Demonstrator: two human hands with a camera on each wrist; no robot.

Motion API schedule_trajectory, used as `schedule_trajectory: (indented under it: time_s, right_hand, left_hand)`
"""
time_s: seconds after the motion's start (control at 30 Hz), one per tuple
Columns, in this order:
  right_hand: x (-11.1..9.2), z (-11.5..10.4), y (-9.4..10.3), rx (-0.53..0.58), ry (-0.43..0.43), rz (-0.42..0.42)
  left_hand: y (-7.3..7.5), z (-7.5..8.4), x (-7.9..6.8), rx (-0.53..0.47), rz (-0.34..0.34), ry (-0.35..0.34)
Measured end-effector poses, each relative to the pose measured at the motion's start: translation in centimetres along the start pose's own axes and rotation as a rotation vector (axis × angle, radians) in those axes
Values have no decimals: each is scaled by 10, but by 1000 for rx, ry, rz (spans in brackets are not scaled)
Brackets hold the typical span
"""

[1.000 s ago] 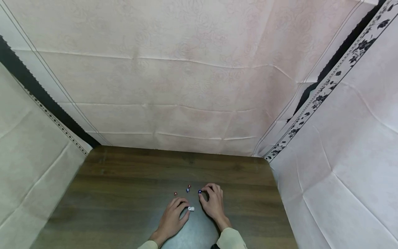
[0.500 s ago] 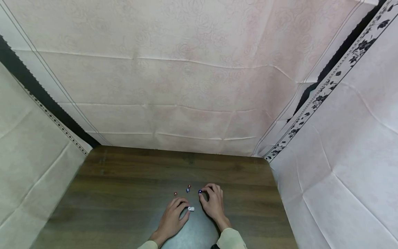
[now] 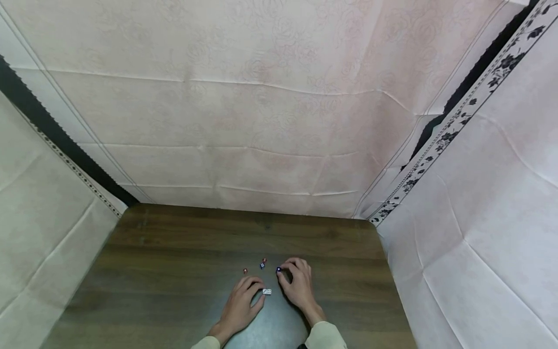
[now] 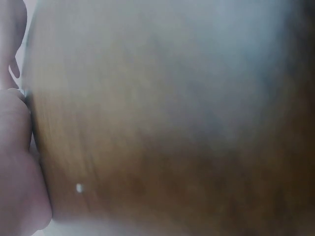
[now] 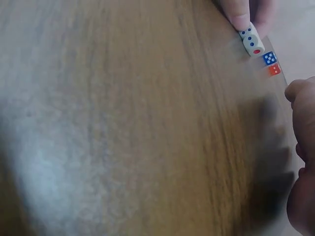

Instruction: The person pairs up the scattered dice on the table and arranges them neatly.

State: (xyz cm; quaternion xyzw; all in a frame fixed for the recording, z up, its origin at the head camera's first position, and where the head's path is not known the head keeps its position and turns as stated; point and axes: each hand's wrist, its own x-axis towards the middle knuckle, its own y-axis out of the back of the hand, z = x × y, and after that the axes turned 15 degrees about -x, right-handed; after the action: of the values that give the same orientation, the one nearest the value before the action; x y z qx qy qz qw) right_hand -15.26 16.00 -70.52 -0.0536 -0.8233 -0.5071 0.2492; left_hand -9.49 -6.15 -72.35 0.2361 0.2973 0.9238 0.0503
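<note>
Two white dice point(image 3: 267, 292) sit side by side on the wooden table. My left hand point(image 3: 240, 301) pinches their left end between thumb and fingers. In the right wrist view, a fingertip touches the end of the white dice point(image 5: 252, 43). Further right and farther from me, my right hand point(image 3: 299, 286) pinches a dark blue die point(image 3: 278, 269) between thumb and index finger. That die is hidden in the right wrist view. The left wrist view shows only part of my left hand point(image 4: 17, 167) at its left edge, without the dice.
A second blue die point(image 3: 262, 265) lies beyond the white dice, close to a red die point(image 3: 264, 260). Another red die point(image 3: 245, 270) lies just past my left fingers. Pale cloth point(image 3: 261, 121) hangs behind and beside the brown table point(image 3: 174, 242).
The head view has shifted very slightly. My right hand, with the blue die, has come a little nearer to me. The left hand keeps its place at the white dice.
</note>
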Motion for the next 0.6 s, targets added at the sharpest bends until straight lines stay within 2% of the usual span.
schedule_trajectory:
  time_s: [0.1,0.4,0.6]
  right_hand:
    - [-1,-1,2,-2,24,-26]
    - [-9,-7,6,-5,106,-93]
    - [-13,-11,5,-3,143,-103]
  left_hand:
    - [1,0,0,-3,-8,14]
    - [2,2,1,21,-9,0]
    - [1,0,0,7,-5,-1]
